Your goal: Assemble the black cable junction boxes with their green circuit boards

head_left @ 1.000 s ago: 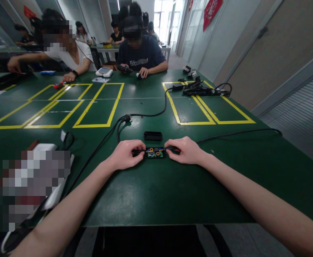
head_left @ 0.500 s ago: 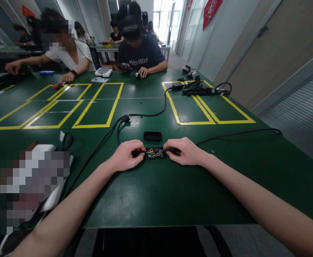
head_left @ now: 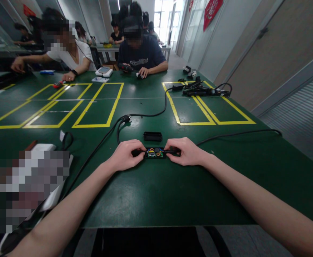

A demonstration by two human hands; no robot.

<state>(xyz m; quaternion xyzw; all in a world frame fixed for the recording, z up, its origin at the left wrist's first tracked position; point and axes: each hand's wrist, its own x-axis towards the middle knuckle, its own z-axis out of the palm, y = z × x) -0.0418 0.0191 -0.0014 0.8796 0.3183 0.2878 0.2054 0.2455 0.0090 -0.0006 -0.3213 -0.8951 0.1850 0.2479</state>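
Observation:
Between my hands lies a small circuit board (head_left: 154, 153) with copper-coloured coils, set in a black plastic housing half on the green table. My left hand (head_left: 128, 154) pinches the black cable end (head_left: 137, 152) at the board's left side. On the right, the fingers of my right hand (head_left: 184, 151) are closed round the other black cable (head_left: 174, 152), where it enters the housing. Just beyond the board rests a black rectangular cover (head_left: 152, 136), its hollow side up. The fingertips hide where the cables meet the housing.
A black power cord (head_left: 148, 115) with a plug (head_left: 126, 119) crosses the table (head_left: 135, 200). Bundled black adapters and cords (head_left: 203, 88) lie far right. A blurred-out object with white edges (head_left: 33, 185) is at left. Two people (head_left: 143, 53) work across the table.
My hands and the board hold almost the same position. Across the table, the left co-worker's outstretched hand has shifted slightly to the right.

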